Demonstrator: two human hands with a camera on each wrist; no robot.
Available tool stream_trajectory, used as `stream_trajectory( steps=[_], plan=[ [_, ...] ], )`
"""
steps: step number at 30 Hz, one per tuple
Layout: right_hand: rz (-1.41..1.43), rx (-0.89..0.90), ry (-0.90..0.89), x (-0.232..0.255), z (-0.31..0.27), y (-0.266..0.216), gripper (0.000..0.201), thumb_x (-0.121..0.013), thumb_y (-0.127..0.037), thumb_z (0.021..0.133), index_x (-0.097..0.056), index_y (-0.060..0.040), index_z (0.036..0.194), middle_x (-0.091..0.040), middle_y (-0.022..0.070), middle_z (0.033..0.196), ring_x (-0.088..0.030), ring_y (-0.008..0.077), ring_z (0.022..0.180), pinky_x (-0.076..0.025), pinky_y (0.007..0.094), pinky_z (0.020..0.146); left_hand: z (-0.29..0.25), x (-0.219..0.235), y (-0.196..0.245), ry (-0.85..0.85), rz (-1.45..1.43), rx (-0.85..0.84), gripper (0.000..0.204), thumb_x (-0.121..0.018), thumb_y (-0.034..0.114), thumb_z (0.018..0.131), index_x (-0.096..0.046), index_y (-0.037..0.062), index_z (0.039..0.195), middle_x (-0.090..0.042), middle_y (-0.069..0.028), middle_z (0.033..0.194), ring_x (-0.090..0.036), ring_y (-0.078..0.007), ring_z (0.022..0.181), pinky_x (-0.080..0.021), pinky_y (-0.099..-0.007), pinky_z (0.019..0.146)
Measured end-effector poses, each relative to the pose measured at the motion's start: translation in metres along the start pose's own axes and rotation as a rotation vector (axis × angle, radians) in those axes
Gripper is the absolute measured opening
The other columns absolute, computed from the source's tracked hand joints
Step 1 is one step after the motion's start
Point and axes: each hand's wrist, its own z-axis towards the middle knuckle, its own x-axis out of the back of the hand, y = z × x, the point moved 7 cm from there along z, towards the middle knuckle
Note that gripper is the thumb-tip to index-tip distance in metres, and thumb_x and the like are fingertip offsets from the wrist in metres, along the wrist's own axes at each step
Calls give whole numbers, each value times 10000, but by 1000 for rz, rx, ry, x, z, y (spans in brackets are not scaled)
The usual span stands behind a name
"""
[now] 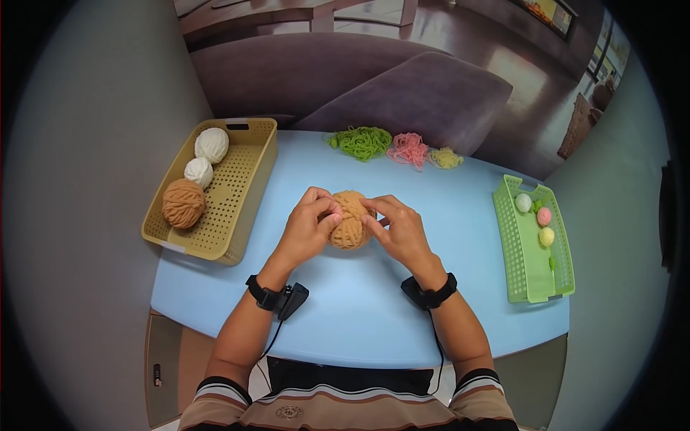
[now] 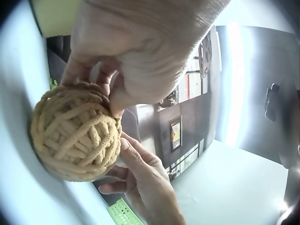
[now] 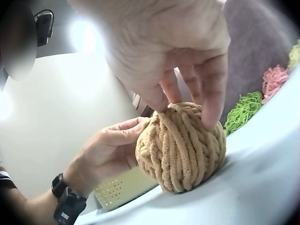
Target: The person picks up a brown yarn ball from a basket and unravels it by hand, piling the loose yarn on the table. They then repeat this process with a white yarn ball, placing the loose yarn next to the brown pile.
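A person's two bare hands meet at a tan ball (image 1: pixel 350 235) of chunky yarn, which rests on the middle of the bench (image 1: pixel 359 316). The left hand (image 1: pixel 305 228) pinches yarn at the ball's upper left, thumb and fingers drawn close; whether a loose end lies between them cannot be told. The right hand (image 1: pixel 399 231) grips the upper right, its thumb and fingers set apart across the strands (image 3: pixel 180 150).

The ball looks light for its bulk, soft and fuzzy, likely to give under a squeeze and spring partly back. Its nap should offer good purchase, with little risk of slipping and none of breaking. The weak point appears to be the winding: a tug on one outer loop could loosen its neighbors. The surest hold would be a broad, gentle one around the widest part of both sides, with fingertips reserved for single strands.

Along the bench's left edge, an olive basket (image 1: pixel 248 205) holds two white balls (image 1: pixel 211 146) and a brown ball (image 1: pixel 184 204). Green yarn (image 1: pixel 365 143), pink yarn (image 1: pixel 409 149) and yellow yarn (image 1: pixel 446 158) lie tangled at the far edge. A green basket (image 1: pixel 507 251) with smaller balls (image 1: pixel 544 216) stands by the right edge.
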Motion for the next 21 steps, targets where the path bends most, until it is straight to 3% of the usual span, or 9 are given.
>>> stream_trajectory(
  steps=[4,10,13,16,19,21],
  plan=[
    [88,-59,3,-1,3,17,321,-707,-217,924,-714,-92,1219,-711,112,1081,-693,238,760,-570,341,726,2,0,3,-1,-95,-1,215,-601,-21,921,-648,-8,1131,-561,-92,1217,-562,-199,1163,-497,-334,1011],
    [210,-193,-58,-3,4,36,340,-692,-222,941,-701,-97,1257,-718,124,1119,-701,237,815,-572,341,764,6,5,-20,-44,-219,166,340,-635,77,942,-634,21,1278,-604,-89,1257,-589,-206,1166,-494,-365,1042],
    [270,-235,-99,-5,6,43,435,-724,-268,917,-667,-89,1310,-703,141,1174,-705,233,843,-572,335,779,8,5,-24,-20,-100,65,369,-664,155,952,-646,39,1302,-637,-82,1184,-628,-197,1108,-558,-334,948],
    [214,-205,-154,-4,4,33,581,-758,-320,882,-604,-69,1383,-673,173,1236,-706,236,856,-571,335,805,6,2,-35,27,-227,206,377,-667,196,968,-652,52,1316,-649,-83,1151,-658,-172,1026,-599,-280,792],
    [182,-131,-164,-8,5,32,683,-771,-343,862,-546,-42,1432,-645,199,1277,-706,221,829,-582,320,741,4,5,-29,31,-153,301,405,-666,217,977,-632,68,1353,-642,-92,1162,-677,-158,958,-606,-264,696],
    [267,-230,-192,-8,4,35,664,-755,-326,873,-544,-35,1431,-643,196,1270,-706,202,812,-583,306,665,4,6,-32,65,-178,270,363,-675,200,967,-655,64,1304,-645,-90,1158,-681,-166,953,-607,-268,716]
  ],
)
